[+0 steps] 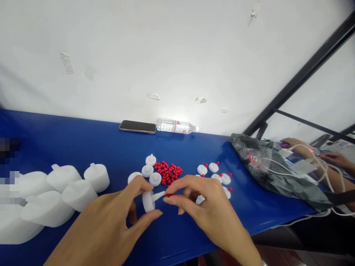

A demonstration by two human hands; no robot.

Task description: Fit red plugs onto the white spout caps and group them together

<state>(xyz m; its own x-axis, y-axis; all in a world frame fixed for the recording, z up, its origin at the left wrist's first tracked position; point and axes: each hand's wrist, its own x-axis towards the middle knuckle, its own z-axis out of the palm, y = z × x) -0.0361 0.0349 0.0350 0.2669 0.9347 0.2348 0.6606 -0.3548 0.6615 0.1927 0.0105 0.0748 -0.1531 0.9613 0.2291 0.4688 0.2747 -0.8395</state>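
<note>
My left hand (pixel 108 225) pinches a white nozzle cap (pixel 149 202) by its round rim, thumb below and fingers above. The cap is turned sideways, its thin spout pointing right. At the spout's tip, my right hand (pixel 208 205) pinches a small red tip cap (pixel 167 195) between thumb and fingers; whether it is seated on the spout I cannot tell. Just beyond both hands lies a heap of small red tip caps (pixel 169 171). Several white nozzle caps (pixel 147 170) sit left of the heap. To its right lie several white caps with red tips (pixel 213 167), partly hidden by my right hand.
Large white stacks of round pieces (pixel 63 178) stand on the blue table (pixel 116 147) at left. A phone (pixel 138 126) and a water bottle (pixel 176 126) lie along the wall. At right are a grey plastic bag (pixel 249 147), cables and another person's arms (pixel 307 155).
</note>
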